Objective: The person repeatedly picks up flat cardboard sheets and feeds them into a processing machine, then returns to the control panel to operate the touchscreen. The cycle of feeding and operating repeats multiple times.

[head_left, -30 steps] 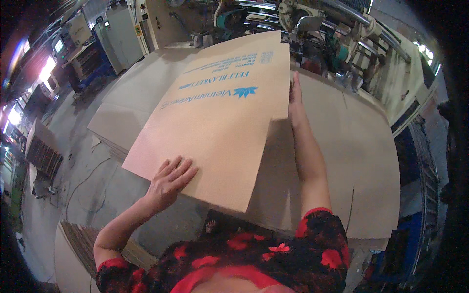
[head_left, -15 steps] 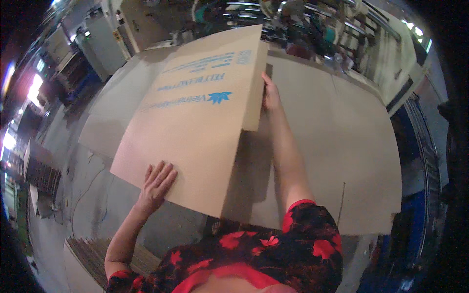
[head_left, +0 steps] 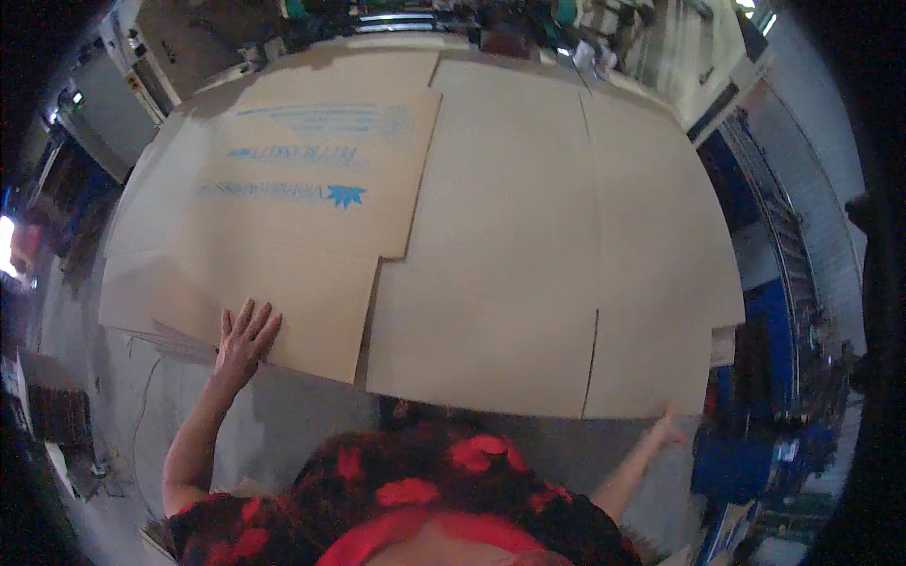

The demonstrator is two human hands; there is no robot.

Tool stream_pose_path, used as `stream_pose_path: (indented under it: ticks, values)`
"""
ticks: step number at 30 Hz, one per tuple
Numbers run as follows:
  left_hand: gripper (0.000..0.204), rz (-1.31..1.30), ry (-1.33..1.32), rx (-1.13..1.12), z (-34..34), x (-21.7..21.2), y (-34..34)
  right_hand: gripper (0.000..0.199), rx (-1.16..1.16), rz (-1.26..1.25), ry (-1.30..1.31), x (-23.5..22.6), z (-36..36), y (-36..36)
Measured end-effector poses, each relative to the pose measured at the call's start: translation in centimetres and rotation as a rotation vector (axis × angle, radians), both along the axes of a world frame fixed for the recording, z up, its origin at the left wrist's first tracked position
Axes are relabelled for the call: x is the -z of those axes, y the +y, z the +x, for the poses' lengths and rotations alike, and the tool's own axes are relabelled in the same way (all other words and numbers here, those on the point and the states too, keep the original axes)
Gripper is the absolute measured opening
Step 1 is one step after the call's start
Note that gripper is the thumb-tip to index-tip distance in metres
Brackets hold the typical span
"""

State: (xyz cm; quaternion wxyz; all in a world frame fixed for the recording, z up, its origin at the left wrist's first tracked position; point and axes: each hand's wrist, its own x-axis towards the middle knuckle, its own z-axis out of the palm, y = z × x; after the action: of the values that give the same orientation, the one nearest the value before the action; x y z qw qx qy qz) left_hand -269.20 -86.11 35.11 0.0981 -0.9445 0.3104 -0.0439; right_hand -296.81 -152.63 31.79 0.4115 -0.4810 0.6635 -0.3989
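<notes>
The printed cardboard (head_left: pixel 302 222) lies on the left part of the board surface, its blue print toward the far side and its stepped right edge overlapping the plain cardboard (head_left: pixel 491 236); whether the two are joined along a fold cannot be told. The left hand (head_left: pixel 247 344) is at the near edge of the printed cardboard, its fingers a little spread on the top face; the thumb is hidden, so I cannot tell whether they pinch the edge. The right hand (head_left: pixel 666 432) is at the near right corner of the plain cardboard, just beyond its dark slot (head_left: pixel 592 363); it is blurred, and whether the fingers grip or only touch the edge cannot be told. To handle the board well, I would keep the left fingers flat and the pressure light, so the panel stays down without denting. The right hand would do best with a broad hold near the corner, clear of the slot, where the board likely bends most easily. Both hands should act evenly, since the near edge overhangs the floor (head_left: pixel 321 415) and a one-sided pull could skew or crease the sheet.
</notes>
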Motion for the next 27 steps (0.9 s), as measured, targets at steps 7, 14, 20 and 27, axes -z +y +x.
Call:
stream_pose_path:
  ticks: [7, 14, 20, 27]
  values:
    - [0.049, -0.064, -0.023, 0.056, -0.2, 0.3, -0.5, 0.049, -0.265, 0.106, -0.585, -1.8, 2.2, -2.2]
    - [0.046, -0.107, -0.105, 0.156, -0.8, 0.4, -5.3, 0.042, -0.825, -0.381, -0.125, -9.5, 6.8, 2.4]
    - [0.046, -0.197, -0.134, 0.171, -1.1, 0.3, -7.1, 0.051, -1.622, -1.23, 0.622, -5.0, 13.7, 13.5]
    - [0.042, -0.189, -0.148, 0.186, -0.3, 0.5, -6.8, 0.05, -1.518, -1.514, 0.785, -3.2, 15.9, 16.3]
